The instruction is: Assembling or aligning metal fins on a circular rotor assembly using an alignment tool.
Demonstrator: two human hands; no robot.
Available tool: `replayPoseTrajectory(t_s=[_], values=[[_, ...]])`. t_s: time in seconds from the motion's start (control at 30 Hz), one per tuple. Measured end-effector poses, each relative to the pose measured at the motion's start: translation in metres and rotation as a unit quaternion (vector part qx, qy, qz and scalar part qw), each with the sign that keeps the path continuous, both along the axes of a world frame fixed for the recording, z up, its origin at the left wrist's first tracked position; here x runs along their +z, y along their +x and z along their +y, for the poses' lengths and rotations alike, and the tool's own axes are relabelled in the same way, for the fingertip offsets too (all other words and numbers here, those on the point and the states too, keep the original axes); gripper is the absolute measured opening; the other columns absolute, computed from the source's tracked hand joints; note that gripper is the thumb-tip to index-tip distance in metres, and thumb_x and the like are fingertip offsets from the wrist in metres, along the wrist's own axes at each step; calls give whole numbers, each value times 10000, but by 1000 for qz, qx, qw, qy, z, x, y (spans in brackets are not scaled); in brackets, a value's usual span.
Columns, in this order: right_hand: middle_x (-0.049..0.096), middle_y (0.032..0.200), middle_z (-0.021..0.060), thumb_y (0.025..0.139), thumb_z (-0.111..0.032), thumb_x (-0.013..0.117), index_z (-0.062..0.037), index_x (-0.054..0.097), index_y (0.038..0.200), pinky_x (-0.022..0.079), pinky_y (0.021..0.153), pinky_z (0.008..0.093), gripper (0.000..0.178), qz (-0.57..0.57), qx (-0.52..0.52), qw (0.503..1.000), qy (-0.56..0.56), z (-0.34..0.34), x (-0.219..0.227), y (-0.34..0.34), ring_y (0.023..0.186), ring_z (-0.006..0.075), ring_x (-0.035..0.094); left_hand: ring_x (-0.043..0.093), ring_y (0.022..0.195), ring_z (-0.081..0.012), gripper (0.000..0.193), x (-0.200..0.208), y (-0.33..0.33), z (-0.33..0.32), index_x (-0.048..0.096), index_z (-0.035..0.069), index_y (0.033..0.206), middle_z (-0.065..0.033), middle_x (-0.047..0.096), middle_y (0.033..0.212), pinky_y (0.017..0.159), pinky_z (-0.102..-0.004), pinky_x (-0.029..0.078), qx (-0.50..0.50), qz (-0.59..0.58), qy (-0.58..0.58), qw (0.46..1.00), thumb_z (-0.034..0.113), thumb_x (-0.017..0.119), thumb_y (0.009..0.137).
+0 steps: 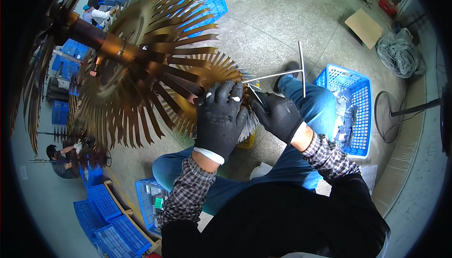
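Note:
My left hand (219, 119), in a black glove, is bent over the hub area of a smaller bladed metal disc (207, 75); what its fingers grip is hidden. Beside it my right hand (281, 116), also gloved in black, is closed on a thin silver metal strip (257, 96) pointing toward the disc. A silver T-handle wrench (278, 75) sticks out to the right above my right hand. Neither hand is on its handle, and its tip ends near my left fingertips. Silver blades line the disc's rim beneath both hands.
A large bronze-coloured bladed disc (136, 36) on a thick shaft (101, 41) fills the upper left. Right of my knee stands a blue crate (362, 116) with metal pieces. Another blue crate (146, 206) is at lower left, near stacked blue baskets (113, 232). Other people work at far left.

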State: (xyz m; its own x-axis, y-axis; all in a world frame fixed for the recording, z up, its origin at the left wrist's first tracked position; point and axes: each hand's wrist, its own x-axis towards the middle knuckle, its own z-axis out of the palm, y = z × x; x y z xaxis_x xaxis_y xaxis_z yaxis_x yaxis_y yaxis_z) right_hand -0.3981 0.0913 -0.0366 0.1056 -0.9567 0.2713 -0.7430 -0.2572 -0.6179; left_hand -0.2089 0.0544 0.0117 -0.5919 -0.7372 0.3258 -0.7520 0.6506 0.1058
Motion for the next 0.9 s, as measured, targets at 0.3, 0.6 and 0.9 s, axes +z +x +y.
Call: replayPoseTrajectory(t_s=[0.3, 0.6, 0.9], values=[[668, 786, 190, 978, -192, 618, -9, 702, 1053, 494, 645, 432, 215, -6, -9, 1000, 14, -1, 4, 2, 672, 362, 623, 581, 1182, -352, 503, -10, -4, -4, 620, 49, 1355, -138, 603, 1335, 1014, -473, 462, 16, -37, -44, 998, 183, 637, 870], [670, 795, 191, 972, -179, 619, -2, 698, 1046, 498, 649, 433, 207, -10, -5, 1000, 23, -2, 9, 1, 672, 365, 623, 587, 1153, -361, 595, -6, -5, -5, 628, 6, 1307, -178, 605, 1313, 952, -488, 465, -3, -39, -38, 999, 402, 686, 867], [674, 809, 193, 964, -155, 621, 6, 693, 1041, 501, 654, 427, 193, -16, 0, 1000, 17, -4, 13, 3, 678, 363, 629, 590, 1074, -339, 444, -13, -1, -9, 651, 16, 1252, -164, 598, 1309, 890, -463, 474, -13, -75, -85, 993, 253, 628, 877]])
